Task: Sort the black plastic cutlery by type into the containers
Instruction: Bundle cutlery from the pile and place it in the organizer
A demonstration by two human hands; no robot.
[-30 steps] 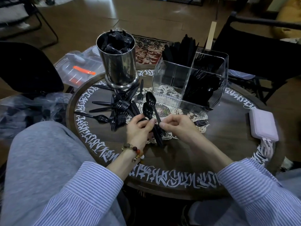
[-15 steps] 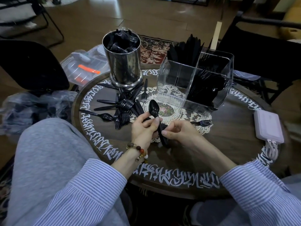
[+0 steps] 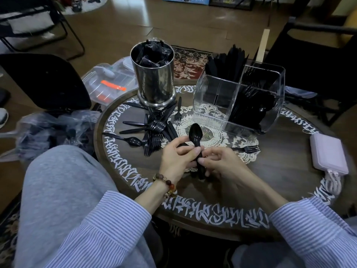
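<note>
Two hands meet on a black spoon [image 3: 196,140] in front of the clear divided container [image 3: 239,101], bowl up and pointing toward it, handle running down between the palms. Left hand [image 3: 176,157] has thumb and fingertips pinched on the handle just below the bowl; right hand [image 3: 218,161] has fingers curled round the lower handle. May be more than one spoon stacked in the grip, cannot tell. Spoons already fill the near right compartment of the container, knives stand up from the far left one, and the near left one looks bare. Left of the container stands a steel cylinder [image 3: 154,80] stuffed with black items, and in front of that lies a loose pile of forks [image 3: 154,132] with one stray spoon [image 3: 133,141] at its left edge. One more fork [image 3: 249,149] lies on the doily [image 3: 224,138], in front of the container. Judged handling: thin moulded plastic, very light, stiff but bendy, glossy so a bit slippery. Best held mid-handle with a firm pinch, then dropped handle-first among the spoons.
</note>
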